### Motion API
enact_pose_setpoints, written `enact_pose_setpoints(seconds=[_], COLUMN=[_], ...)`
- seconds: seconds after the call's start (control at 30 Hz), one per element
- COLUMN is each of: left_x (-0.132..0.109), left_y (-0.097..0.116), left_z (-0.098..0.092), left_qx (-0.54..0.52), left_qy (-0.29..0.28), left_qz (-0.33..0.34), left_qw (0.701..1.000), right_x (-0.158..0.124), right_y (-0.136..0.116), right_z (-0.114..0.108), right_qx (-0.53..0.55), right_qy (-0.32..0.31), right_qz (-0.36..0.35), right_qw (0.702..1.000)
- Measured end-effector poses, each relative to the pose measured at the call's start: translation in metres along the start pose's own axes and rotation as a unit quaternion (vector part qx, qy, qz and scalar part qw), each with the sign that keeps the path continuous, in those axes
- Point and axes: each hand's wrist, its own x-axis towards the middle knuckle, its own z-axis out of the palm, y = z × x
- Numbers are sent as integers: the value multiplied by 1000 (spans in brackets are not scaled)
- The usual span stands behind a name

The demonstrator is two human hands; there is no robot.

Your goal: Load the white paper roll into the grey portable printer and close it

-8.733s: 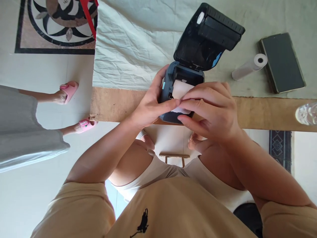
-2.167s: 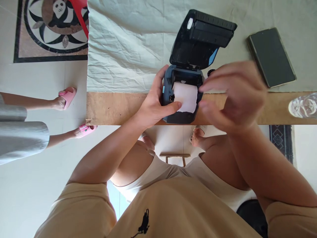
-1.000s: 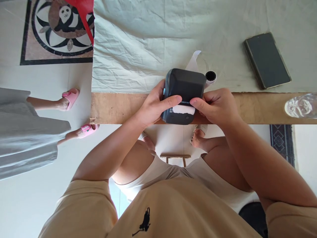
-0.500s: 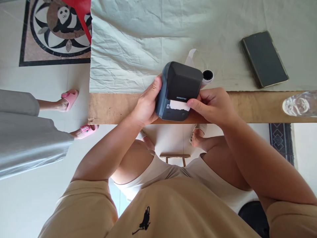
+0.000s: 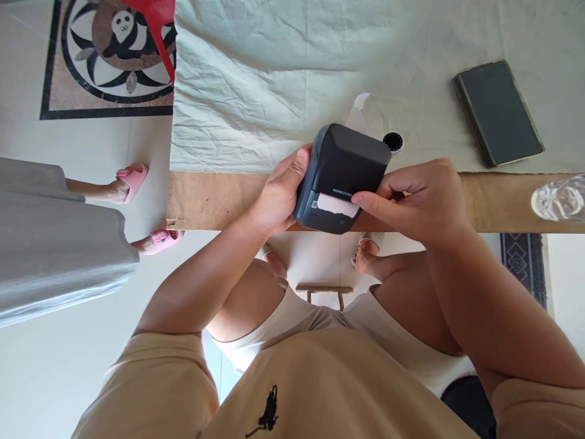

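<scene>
A dark blue and black label printer (image 5: 350,167) is held tilted over the table's front edge. My left hand (image 5: 286,192) is closed around its left side, thumb on the casing and the other fingers hidden beneath. A short white label strip (image 5: 337,205) with a torn edge sticks out of the slot on its front. My right hand (image 5: 420,198) is at the printer's right edge, its thumb tip on the strip's right end and its fingers curled by the side. Behind the printer lie a loose strip of backing paper (image 5: 359,113) and a small white roll with a dark core (image 5: 393,142).
A smartphone (image 5: 500,113) lies on the pale green cloth (image 5: 256,91) at the right. A clear glass (image 5: 560,198) is at the table's right front edge. Another person's feet in pink slippers (image 5: 134,180) are on the floor at the left, near a red chair (image 5: 158,24).
The printer and both hands have shifted slightly right and nearer to me in view. My right fingers have drawn back a little from the printer's side.
</scene>
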Motion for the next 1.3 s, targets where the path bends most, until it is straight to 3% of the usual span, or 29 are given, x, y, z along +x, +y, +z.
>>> enact_pose_setpoints(seconds=[0.2, 0.3, 0.43, 0.53, 0.6, 0.73, 0.87, 0.97, 1.13, 1.23, 1.3], left_x=[2, 2, -1, -2, -2, -4, -5, -6, -5, -4, -4], left_y=[-3, -5, -5, -5, -5, -5, -2, -1, -3, -4, -5], left_z=[0, -1, -3, -3, -2, 0, 1, 0, 1, 1, 1], left_qx=[-14, -9, 33, 22, 20, 52, 83, 95, 59, 40, 41], left_qy=[32, 20, -12, -10, -18, -28, 1, -3, -16, -18, -13], left_qz=[10, -1, 11, 10, 19, 22, 14, 10, 29, 32, 25], left_qw=[999, 1000, 999, 1000, 999, 998, 996, 995, 998, 999, 999], right_x=[-2, -6, -3, 6, 11, 15, 17, 18, 7, -1, 1], right_y=[0, -7, -13, -12, -13, -24, -31, -28, -25, -20, -10], right_z=[-1, -3, 2, 7, 7, 3, 3, 4, -8, -21, -28], right_qx=[-75, -51, 75, 120, 29, -195, -273, -289, -179, 15, 178], right_qy=[15, 102, 234, 289, 261, 111, 17, -6, 9, 53, 132], right_qz=[-59, -74, -95, -112, -108, -67, -35, -25, -62, -97, -87], right_qw=[995, 991, 965, 943, 959, 972, 961, 957, 982, 994, 971])
